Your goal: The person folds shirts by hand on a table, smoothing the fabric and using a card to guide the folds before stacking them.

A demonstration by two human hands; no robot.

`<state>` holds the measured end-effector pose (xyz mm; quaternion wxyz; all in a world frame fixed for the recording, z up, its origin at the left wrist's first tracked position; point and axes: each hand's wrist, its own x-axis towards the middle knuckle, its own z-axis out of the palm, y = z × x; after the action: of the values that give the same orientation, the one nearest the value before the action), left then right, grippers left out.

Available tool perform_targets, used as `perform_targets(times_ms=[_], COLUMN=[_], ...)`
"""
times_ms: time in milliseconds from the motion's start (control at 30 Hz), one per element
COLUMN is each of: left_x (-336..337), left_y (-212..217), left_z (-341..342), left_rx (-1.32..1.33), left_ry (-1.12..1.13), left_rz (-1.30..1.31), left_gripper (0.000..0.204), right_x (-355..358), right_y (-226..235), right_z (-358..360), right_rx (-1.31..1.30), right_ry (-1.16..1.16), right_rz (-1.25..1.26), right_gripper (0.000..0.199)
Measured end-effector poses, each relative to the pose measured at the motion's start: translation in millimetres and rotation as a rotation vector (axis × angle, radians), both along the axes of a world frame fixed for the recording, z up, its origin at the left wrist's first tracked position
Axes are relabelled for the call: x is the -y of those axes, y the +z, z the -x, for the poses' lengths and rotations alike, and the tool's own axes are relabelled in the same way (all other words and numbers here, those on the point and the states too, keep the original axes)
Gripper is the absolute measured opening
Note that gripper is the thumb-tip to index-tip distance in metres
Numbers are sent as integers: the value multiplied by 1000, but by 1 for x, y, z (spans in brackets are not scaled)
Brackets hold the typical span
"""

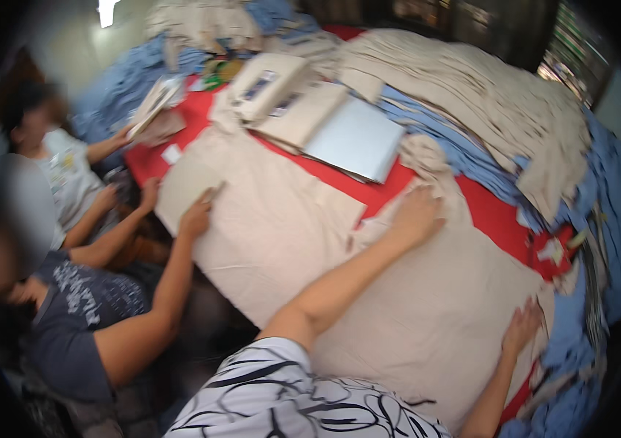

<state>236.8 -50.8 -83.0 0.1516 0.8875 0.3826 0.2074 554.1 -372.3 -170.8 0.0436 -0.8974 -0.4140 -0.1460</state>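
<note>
A beige garment (pixel 420 314) lies spread over the red-covered table in front of me, its far end bunched up. Near that bunched end my left hand (pixel 418 213) rests on the cloth, fingers apart and somewhat blurred. At the garment's right edge my right hand (pixel 520 328) lies flat with its fingers stretched out. Neither hand appears to grip anything. Whether the garment is one layer or folded I cannot tell.
Beside me on the left, a person's hand (pixel 197 213) works over another beige garment (pixel 274 212). A second person (pixel 69 164) sits farther off. Folded beige garments (pixel 303 117) and a pale blue flat stack (pixel 358 139) stand ahead. Beige and blue cloth heaps (pixel 471 95) line the back and right.
</note>
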Motion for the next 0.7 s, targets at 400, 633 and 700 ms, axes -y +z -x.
perform_targets(times_ms=[400, 633, 700], left_x=[-19, -25, -22], left_y=[18, -9, -18], left_z=[96, 142, 151], left_rx=[2, 429, 160], left_ry=[257, 355, 413], left_rz=[107, 547, 239], left_gripper=[34, 28, 29], right_x=[-72, -193, -209], right_y=[73, 46, 44], right_z=[-11, 156, 170], right_rx=[-182, -177, -92], right_ry=[81, 662, 597], right_rz=[-296, -133, 18], right_gripper=[47, 50, 61])
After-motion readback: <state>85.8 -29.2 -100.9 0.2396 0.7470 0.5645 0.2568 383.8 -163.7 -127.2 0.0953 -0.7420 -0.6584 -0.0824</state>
